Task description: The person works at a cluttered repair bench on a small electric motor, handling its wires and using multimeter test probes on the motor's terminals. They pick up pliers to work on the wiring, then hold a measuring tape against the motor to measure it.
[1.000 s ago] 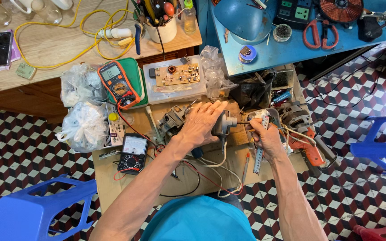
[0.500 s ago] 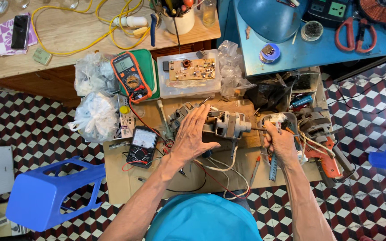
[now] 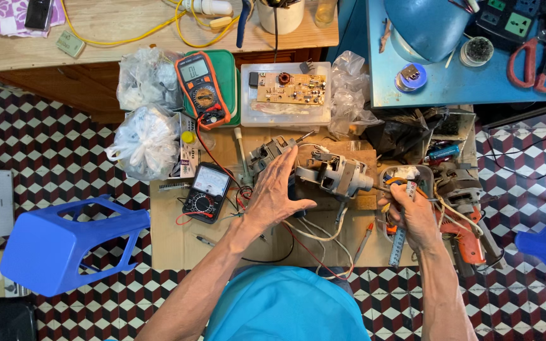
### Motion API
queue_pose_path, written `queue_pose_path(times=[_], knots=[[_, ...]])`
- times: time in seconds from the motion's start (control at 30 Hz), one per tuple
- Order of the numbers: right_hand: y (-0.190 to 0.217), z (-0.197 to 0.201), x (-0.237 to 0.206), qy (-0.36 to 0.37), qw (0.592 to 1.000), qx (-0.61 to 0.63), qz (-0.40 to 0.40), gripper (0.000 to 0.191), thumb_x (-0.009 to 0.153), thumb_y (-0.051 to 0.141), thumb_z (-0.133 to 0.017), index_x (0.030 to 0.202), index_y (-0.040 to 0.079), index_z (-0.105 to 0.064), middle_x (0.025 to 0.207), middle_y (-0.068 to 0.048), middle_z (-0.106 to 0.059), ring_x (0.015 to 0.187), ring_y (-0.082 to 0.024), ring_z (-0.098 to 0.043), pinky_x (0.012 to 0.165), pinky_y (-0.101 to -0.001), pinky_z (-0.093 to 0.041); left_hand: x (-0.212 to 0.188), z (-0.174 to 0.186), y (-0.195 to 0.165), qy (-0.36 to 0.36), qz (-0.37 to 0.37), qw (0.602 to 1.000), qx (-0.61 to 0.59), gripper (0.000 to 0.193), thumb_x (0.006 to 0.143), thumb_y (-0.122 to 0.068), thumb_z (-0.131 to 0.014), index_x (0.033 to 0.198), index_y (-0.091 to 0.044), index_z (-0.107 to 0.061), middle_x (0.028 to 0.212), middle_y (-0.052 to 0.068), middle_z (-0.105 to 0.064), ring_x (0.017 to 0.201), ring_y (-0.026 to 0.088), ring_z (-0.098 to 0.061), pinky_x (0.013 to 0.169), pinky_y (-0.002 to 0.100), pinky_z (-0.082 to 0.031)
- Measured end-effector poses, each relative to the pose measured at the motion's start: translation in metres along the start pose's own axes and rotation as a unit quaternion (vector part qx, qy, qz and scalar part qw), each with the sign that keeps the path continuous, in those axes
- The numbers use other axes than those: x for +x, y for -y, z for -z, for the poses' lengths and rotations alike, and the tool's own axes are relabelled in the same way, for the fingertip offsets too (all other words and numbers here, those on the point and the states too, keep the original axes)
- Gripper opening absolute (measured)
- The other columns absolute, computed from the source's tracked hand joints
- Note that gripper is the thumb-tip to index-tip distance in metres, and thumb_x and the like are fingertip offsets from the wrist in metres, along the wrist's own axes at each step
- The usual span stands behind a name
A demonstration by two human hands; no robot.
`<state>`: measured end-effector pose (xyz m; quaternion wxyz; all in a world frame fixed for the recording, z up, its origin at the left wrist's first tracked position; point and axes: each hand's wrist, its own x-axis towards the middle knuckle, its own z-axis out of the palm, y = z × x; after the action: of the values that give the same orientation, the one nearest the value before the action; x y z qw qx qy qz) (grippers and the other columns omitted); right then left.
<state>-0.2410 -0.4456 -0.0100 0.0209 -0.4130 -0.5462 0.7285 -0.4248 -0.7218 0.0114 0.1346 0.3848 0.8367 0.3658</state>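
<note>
A small grey electric motor (image 3: 336, 175) with a metal shaft lies on a low wooden work board (image 3: 178, 243) amid loose wires. My left hand (image 3: 276, 192) rests flat against the motor's left side, fingers spread and pointing up. My right hand (image 3: 411, 211) is closed around a hand tool with an orange-and-black handle (image 3: 398, 184), and its tip meets the motor's shaft end. A grey file-like tool (image 3: 399, 245) lies just under that hand.
An orange digital multimeter (image 3: 201, 88) and a black analog meter (image 3: 205, 191) lie to the left, near two plastic bags (image 3: 145, 140). A circuit board (image 3: 291, 88) sits on a clear box. An orange power drill (image 3: 466, 237) lies right. Blue plastic stools (image 3: 64, 243) flank the board.
My left hand has opened from gripping the motor to lying flat beside it. The right hand stays at the shaft end. The camera has shifted, so everything sits lower in view.
</note>
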Motion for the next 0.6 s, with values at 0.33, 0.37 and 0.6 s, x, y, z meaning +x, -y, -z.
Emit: queue_pose_path(times=[0.33,0.37,0.6], knots=[[0.0,-0.008,-0.007,-0.056,0.989,-0.134,-0.003,0.049,0.104,0.049,-0.058,0.083,0.006,-0.066,0.065,-0.008,-0.057,0.05,-0.009,-0.042,0.046,-0.023,-0.032,-0.005,-0.018,-0.004,-0.01,0.091,0.991,-0.103,0.111,0.078,-0.047,-0.085,0.159,0.002,-0.026,0.145,0.03,-0.052,0.135,0.042,-0.052,0.113,0.047,-0.042],[0.001,-0.008,-0.009,-0.03,0.992,-0.122,0.025,0.046,0.104,0.048,-0.058,0.085,0.007,-0.068,0.063,-0.005,-0.053,0.05,-0.008,-0.041,0.045,-0.0223,-0.032,-0.006,-0.019,-0.005,-0.013,0.094,0.99,-0.105,0.11,0.079,-0.047,-0.085,0.158,0.002,-0.027,0.145,0.029,-0.053,0.135,0.042,-0.052,0.113,0.047,-0.042],[0.003,-0.01,-0.006,-0.039,0.995,-0.089,-0.006,0.045,0.103,0.045,-0.061,0.08,0.007,-0.056,0.067,-0.009,-0.062,0.049,-0.009,-0.043,0.043,-0.0224,-0.03,-0.007,-0.022,-0.004,-0.015,0.098,0.988,-0.116,0.108,0.079,-0.05,-0.084,0.157,0.003,-0.03,0.145,0.03,-0.054,0.134,0.041,-0.053,0.113,0.046,-0.042]])
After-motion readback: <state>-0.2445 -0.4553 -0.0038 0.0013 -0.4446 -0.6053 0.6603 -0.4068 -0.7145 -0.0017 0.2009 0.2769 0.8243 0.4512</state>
